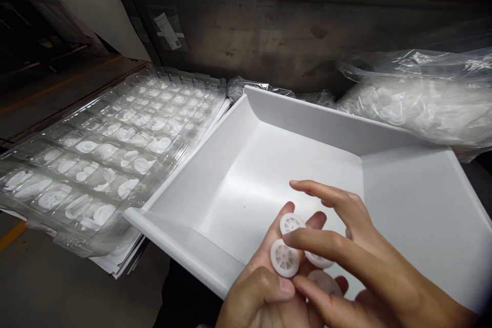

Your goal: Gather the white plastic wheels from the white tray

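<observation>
My left hand (265,287) is palm up over the near part of a white bin (246,174), cradling several small white plastic wheels. One spoked wheel (285,258) lies by my left thumb, and another wheel (292,223) sits just beyond it on the fingers. A third is partly hidden under my right index finger, and a more translucent round piece (325,283) shows lower down. My right hand (357,246) reaches over from the right with its fingers apart, the index fingertip touching the wheels.
Clear compartment trays (149,164) filled with white parts stand on stacked sheets at the left. A plastic bag of white parts (423,107) lies behind the bin at the right. A machine panel (246,36) spans the back.
</observation>
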`<state>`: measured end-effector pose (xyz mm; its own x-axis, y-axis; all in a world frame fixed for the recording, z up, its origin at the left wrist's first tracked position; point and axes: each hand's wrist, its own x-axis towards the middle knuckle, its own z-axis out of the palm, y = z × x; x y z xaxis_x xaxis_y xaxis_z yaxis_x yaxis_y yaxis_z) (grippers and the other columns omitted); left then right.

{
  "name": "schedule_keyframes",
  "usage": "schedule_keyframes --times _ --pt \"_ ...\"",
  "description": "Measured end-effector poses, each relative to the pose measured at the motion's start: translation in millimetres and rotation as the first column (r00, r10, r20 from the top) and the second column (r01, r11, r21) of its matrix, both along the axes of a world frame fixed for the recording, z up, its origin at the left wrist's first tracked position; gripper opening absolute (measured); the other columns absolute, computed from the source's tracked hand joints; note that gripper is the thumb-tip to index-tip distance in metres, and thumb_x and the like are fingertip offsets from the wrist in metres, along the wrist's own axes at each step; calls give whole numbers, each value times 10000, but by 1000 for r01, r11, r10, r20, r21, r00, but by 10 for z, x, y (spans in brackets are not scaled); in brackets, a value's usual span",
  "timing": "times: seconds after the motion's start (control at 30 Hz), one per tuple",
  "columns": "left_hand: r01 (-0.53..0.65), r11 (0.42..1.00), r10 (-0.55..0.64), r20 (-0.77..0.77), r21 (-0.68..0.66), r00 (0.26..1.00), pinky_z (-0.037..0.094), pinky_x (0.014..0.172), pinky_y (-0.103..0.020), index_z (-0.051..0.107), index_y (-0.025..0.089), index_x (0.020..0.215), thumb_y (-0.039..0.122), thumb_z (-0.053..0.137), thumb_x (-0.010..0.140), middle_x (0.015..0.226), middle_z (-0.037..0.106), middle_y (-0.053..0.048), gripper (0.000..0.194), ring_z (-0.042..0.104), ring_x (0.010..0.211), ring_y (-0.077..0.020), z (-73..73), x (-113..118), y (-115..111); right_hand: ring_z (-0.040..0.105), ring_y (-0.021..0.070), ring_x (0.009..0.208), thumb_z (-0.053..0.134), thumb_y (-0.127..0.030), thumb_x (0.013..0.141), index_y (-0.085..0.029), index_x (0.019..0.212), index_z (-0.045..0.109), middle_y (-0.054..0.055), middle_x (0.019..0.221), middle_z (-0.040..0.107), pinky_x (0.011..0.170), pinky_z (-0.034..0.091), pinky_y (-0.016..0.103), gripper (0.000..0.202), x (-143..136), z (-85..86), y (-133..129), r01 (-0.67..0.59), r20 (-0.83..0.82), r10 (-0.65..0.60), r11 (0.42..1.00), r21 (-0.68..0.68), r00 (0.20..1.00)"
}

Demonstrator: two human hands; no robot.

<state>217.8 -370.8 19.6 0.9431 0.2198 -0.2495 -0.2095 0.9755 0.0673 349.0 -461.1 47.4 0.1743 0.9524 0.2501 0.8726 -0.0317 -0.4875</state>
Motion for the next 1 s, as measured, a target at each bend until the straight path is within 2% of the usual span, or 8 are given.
schedule_keyframes --times 0.2,0.33,0.47,0.7,0.77,0.83,0.93,1.0 --pt "39 998 -34 94 -56 995 352 1096 -430 545 220 1359 138 620 769 1451 511 -93 600 506 1314 -248 -82 5 14 430 222 1242 500 -267 949 -339 1185 503 -2 1475 301 743 581 238 247 -31 19 -3 52 -108 -52 999 -1 993" --pt "34 998 -24 161 -58 987 378 1079 -358 504 263 1402 296 559 875 1512 431 -63 531 433 1374 -224 -130 5 14 410 178 1338 481 -340 983 -373 1248 487 -26 1432 437 978 486 181 267 46 -4 -64 92 -334 -83 996 12 939" --pt "24 999 -13 225 -46 974 354 1110 -410 471 268 1423 357 483 915 1526 399 -59 516 373 1409 -250 -156 -4 21 388 212 1384 444 -360 998 -362 1223 578 -15 1425 500 1072 411 228 262 200 -72 -100 257 -688 -204 966 -26 696" --pt "83 996 -77 194 -25 978 302 1141 -416 287 253 1520 416 496 905 1579 306 -56 669 240 1465 -252 -101 -29 65 537 247 1266 387 -355 971 -296 1172 671 51 1265 649 938 538 282 353 255 -79 40 402 -976 -112 915 -27 189" --pt "79 996 -71 179 -38 981 299 1143 -422 173 248 1549 420 499 898 1575 317 -61 749 252 1463 -252 -79 -24 62 536 230 1270 381 -366 970 -308 1173 673 33 1266 652 949 522 256 360 222 -75 38 404 -948 -94 914 40 305" --pt "61 996 -50 157 -63 986 318 1133 -420 139 245 1556 415 471 905 1565 343 -66 750 327 1435 -250 -65 -14 45 497 212 1311 377 -381 992 -338 1223 640 -5 1332 612 1002 475 228 352 198 -80 7 327 -808 -94 936 127 582" --pt "23 995 -12 104 -101 994 375 1085 -389 234 223 1538 411 392 922 1550 377 -87 662 440 1369 -233 -59 0 15 467 199 1337 370 -444 1023 -357 1356 527 -54 1469 491 1068 427 246 378 170 -74 -23 48 -262 20 967 250 965" --pt "29 992 -22 56 -125 998 359 1097 -377 361 211 1487 406 401 917 1522 423 -88 604 397 1397 -240 -59 2 13 434 197 1365 431 -396 1019 -310 1368 510 -32 1500 461 1150 339 318 368 149 -46 8 -188 185 142 947 260 972"
